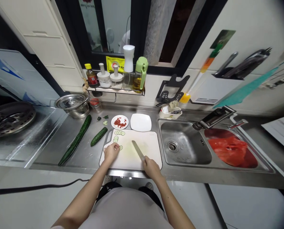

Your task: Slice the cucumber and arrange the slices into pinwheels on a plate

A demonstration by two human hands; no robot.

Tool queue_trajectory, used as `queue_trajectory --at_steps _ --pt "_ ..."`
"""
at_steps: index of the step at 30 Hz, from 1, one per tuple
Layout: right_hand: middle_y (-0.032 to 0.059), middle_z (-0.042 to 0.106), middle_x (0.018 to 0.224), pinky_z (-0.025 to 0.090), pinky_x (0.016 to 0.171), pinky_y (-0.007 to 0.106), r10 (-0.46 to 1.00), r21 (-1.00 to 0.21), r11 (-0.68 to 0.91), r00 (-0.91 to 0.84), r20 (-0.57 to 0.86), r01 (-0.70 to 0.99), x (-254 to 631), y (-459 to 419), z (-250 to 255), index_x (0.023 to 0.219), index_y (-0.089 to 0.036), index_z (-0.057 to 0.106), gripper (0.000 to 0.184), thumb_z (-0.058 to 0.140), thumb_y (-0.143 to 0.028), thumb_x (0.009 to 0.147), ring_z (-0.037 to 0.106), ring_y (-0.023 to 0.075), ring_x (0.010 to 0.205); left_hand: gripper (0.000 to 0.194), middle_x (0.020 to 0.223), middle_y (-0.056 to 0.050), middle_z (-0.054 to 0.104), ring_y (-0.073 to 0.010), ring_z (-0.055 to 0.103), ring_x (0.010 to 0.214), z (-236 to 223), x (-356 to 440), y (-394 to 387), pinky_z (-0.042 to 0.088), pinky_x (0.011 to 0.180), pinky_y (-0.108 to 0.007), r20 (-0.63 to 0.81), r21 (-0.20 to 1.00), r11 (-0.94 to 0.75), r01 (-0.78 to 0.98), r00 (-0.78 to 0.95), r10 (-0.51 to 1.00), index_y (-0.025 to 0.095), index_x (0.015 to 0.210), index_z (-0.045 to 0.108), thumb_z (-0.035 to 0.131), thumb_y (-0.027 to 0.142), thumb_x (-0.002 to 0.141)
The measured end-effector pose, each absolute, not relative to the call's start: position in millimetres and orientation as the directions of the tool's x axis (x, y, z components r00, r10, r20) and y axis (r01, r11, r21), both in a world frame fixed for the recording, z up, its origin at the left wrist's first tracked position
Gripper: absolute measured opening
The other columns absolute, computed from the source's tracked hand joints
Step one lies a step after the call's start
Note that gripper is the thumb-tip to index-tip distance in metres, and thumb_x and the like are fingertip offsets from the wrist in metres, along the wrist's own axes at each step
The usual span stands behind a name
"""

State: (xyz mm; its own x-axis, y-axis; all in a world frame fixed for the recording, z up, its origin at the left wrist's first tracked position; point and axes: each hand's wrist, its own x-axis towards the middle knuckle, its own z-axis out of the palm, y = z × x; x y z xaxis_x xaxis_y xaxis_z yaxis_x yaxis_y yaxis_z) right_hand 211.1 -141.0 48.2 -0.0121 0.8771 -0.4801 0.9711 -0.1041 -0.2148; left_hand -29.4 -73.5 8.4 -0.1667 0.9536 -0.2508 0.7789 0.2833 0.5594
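My right hand is wrapped round the handle of a kitchen knife, its blade pointing up and left over the white cutting board. On the board's left side my left hand has thumb and fingertips pinched together at a thin cucumber slice. Just beyond those fingers lie more cucumber slices, overlapping in a row along the board's upper left, with a few below them. A damp greenish patch shows mid-board. Left of the board rest a cut cucumber piece and a long whole cucumber.
Behind the board stand a small plate of chopped red pieces and a white square plate. A sink is on the right, with a red bag in its second basin. A lidded steel pot sits back left, below a spice shelf.
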Motion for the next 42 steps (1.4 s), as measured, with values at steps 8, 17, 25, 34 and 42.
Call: queue_trajectory --at_steps 8,17,25,34,42 --pt "0.0109 0.069 0.097 0.039 0.071 0.029 0.873 -0.199 -0.092 -0.017 -0.488 0.976 210.3 -139.3 51.1 0.109 -0.019 0.054 0.027 0.03 -0.025 0.098 0.065 0.022 0.091 0.017 0.092 -0.002 0.075 -0.0217 0.065 0.09 8.8 -53.5 -51.2 0.034 0.087 -0.038 -0.233 0.518 0.371 0.771 -0.29 0.928 0.026 0.088 0.068 0.054 0.034 0.082" --pt "0.0124 0.069 0.099 0.041 0.072 0.03 0.864 -0.186 -0.097 -0.01 -0.504 0.978 206.3 -138.2 57.0 0.111 -0.019 0.054 0.028 0.03 -0.025 0.098 0.066 0.0234 0.094 0.019 0.089 -0.001 0.074 -0.0232 0.065 0.093 6.7 -55.3 -40.7 0.033 0.091 -0.041 -0.219 0.461 0.36 0.811 -0.29 0.932 0.027 0.091 0.068 0.053 0.03 0.081" --pt "0.0118 0.069 0.097 0.041 0.071 0.03 0.851 -0.187 -0.109 -0.006 -0.525 0.976 204.9 -137.0 57.3 0.111 -0.018 0.053 0.028 0.029 -0.024 0.098 0.066 0.0226 0.092 0.023 0.103 -0.005 0.073 -0.0254 0.063 0.099 5.8 -56.8 -40.5 0.034 0.09 -0.042 -0.203 0.42 0.32 0.849 -0.256 0.945 0.027 0.095 0.07 0.052 0.032 0.082" --pt "0.0121 0.069 0.095 0.042 0.07 0.031 0.852 -0.192 -0.105 -0.012 -0.523 0.976 203.1 -135.7 52.3 0.111 -0.017 0.054 0.028 0.03 -0.02 0.095 0.067 0.0237 0.089 0.025 0.106 -0.007 0.07 -0.0271 0.06 0.102 9.4 -45.5 -37.7 0.034 0.09 -0.041 -0.139 0.468 0.29 0.835 -0.254 0.957 0.027 0.098 0.07 0.049 0.035 0.086" --pt "0.0133 0.069 0.096 0.042 0.07 0.031 0.841 -0.2 -0.129 0.001 -0.54 0.971 200.4 -135.3 59.3 0.111 -0.017 0.054 0.028 0.031 -0.019 0.095 0.067 0.0243 0.091 0.03 0.109 -0.01 0.067 -0.028 0.056 0.106 12.7 -26.0 -15.4 0.032 0.091 -0.042 -0.1 0.447 0.223 0.867 -0.199 0.975 0.026 0.107 0.069 0.048 0.032 0.086"
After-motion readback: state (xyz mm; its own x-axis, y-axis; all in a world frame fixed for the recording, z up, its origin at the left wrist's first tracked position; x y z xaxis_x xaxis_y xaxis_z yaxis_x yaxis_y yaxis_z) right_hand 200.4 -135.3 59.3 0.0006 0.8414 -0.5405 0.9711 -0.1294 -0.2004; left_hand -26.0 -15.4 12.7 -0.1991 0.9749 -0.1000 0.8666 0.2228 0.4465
